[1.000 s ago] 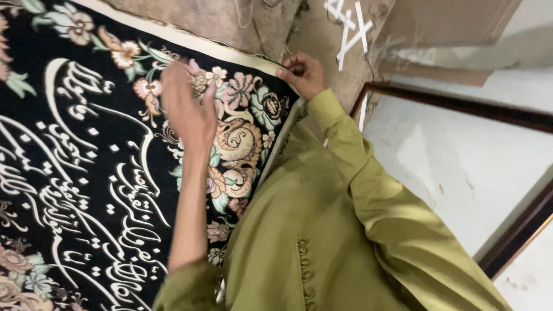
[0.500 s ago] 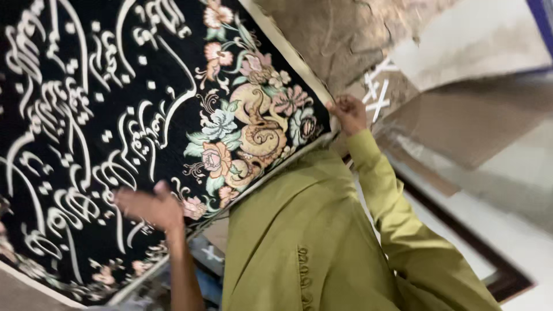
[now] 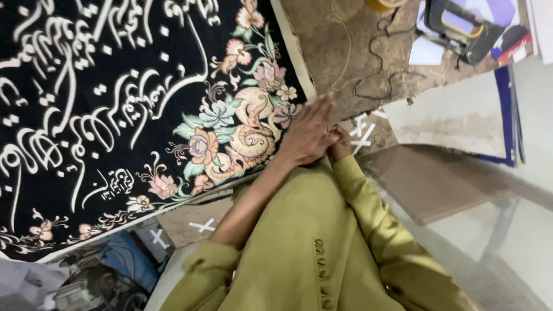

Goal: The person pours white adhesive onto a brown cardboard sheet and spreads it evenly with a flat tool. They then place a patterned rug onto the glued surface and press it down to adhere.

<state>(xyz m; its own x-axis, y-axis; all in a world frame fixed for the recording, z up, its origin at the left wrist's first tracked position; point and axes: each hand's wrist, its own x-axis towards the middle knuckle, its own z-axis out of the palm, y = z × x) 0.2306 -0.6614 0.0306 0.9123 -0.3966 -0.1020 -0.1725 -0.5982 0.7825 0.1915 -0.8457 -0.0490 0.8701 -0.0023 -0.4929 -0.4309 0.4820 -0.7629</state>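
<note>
A black tapestry (image 3: 115, 115) with white calligraphy and a floral border lies spread across the left of the view. My left hand (image 3: 308, 132) lies flat on its lower right corner, fingers stretched out and close together, bare forearm reaching in from below. My right hand (image 3: 341, 147) is curled just beside and partly under the left one, right where the tapestry's corner ends, and appears to grip that corner. Both arms come out of my olive green garment (image 3: 311, 253).
A black and yellow tool (image 3: 461, 23) and loose cords (image 3: 368, 63) lie on the rough brown surface at the top right. A pale board with a blue edge (image 3: 461, 115) and a brown panel (image 3: 438, 178) sit at the right. White tape crosses (image 3: 201, 226) mark the floor.
My left hand has swept from the tapestry's lower middle over to its corner, joining my right hand. The view has shifted, and the tapestry now appears further left.
</note>
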